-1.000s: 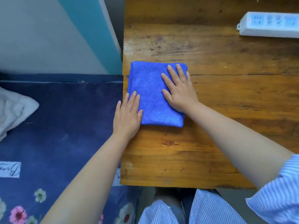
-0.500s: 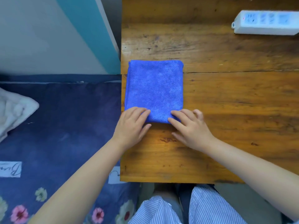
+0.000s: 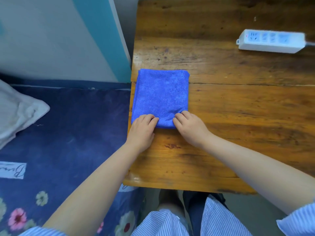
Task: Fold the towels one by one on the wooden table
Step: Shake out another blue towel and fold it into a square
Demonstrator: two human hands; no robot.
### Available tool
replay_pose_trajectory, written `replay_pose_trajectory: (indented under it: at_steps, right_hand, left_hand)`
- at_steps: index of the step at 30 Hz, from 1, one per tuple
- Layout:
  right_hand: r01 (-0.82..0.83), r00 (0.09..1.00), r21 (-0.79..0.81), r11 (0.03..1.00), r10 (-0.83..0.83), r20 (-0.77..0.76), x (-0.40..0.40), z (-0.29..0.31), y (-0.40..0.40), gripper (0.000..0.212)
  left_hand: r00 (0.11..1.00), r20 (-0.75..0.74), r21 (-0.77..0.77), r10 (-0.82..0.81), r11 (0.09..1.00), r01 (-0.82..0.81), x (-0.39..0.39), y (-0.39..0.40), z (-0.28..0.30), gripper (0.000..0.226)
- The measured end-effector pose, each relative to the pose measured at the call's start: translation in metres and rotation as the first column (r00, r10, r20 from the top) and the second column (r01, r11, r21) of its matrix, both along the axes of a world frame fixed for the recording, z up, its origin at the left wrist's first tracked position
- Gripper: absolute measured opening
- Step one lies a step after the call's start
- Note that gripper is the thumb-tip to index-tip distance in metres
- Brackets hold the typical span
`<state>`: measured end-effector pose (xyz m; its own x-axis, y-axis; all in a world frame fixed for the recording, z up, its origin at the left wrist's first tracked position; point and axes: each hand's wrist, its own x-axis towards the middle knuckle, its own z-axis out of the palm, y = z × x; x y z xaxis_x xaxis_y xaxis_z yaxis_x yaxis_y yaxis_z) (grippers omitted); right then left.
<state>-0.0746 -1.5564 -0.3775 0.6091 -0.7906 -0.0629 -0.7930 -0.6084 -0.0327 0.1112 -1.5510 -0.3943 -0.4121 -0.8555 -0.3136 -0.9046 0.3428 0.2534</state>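
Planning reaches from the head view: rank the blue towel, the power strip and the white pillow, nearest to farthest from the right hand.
1. Blue towel: gripped at its near edge by the right hand.
2. Power strip: table's far right.
3. White pillow: far left, off the table.

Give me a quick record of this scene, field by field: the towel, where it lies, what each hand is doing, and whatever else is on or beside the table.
towel: blue towel, folded into a rectangle, lying flat
place: left part of the wooden table, by its left edge
left hand: fingers curled on the towel's near left corner
right hand: fingers curled on the towel's near right corner
also on table: white power strip, far right
beside table: dark blue floral bedding with a white pillow
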Motion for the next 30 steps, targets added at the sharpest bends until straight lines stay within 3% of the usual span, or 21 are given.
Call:
replay_pose_trajectory:
  at_steps: [7, 12, 20, 26, 30]
  right_hand:
    - [0.091, 0.959, 0.307, 0.948, -0.166, 0.228, -0.027, 0.029, -0.023, 0.031]
    - [0.020, 0.919, 0.320, 0.947, -0.143, 0.367, -0.055, 0.065, -0.023, 0.029]
    - [-0.131, 0.893, 0.275, 0.952, -0.007, 0.450, -0.043, 0.120, -0.023, 0.033]
    - [-0.368, 0.803, 0.190, 0.910, 0.208, 0.558, 0.034, 0.171, 0.018, 0.033]
    - [-0.572, 0.679, 0.123, 0.811, 0.384, 0.626, 0.102, 0.205, 0.079, 0.037]
  left_hand:
    - [0.961, 0.110, -0.065, 0.255, 0.966, -0.249, -0.027, -0.006, 0.023, 0.024]
    - [0.911, -0.055, -0.133, 0.408, 0.901, -0.412, -0.049, 0.021, 0.058, 0.025]
    - [0.817, 0.073, -0.299, 0.572, 0.794, -0.529, -0.043, 0.072, 0.131, 0.028]
    - [0.641, 0.128, -0.382, 0.757, 0.634, -0.672, 0.007, 0.157, 0.189, 0.029]
    - [0.431, 0.091, -0.408, 0.898, 0.429, -0.806, 0.041, 0.246, 0.225, 0.032]
